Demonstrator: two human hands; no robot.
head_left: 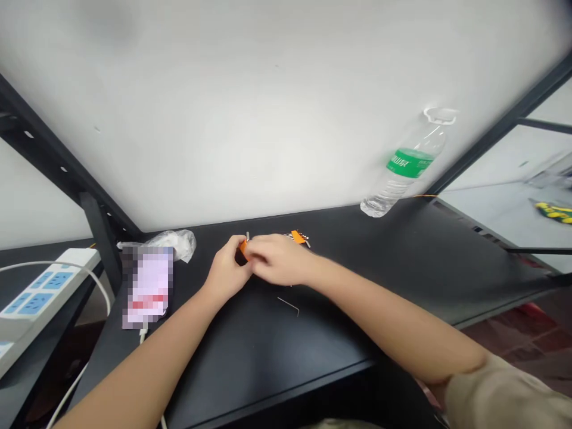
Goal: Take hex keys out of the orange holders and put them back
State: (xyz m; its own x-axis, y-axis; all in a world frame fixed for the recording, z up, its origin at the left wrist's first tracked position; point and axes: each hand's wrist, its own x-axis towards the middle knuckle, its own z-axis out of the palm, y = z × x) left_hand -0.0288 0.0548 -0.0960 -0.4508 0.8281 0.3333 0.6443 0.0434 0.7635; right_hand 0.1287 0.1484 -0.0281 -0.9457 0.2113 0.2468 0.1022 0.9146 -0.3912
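Near the middle of the black desk, my left hand is closed around a small orange holder, with a short metal end sticking up at its top. My right hand meets it from the right, fingers bent and pinched against the holder's side. What those fingertips grip is hidden. Behind my right hand lies an orange piece with several metal hex keys through it, partly covered. Closer to me, one thin L-shaped hex key rests loose on the desk.
A phone with a white cable plugged in lies left on the desk, beside a crumpled plastic bag. A white power strip sits far left. At the back right a large clear bottle leans toward the wall. Black metal frames flank both sides.
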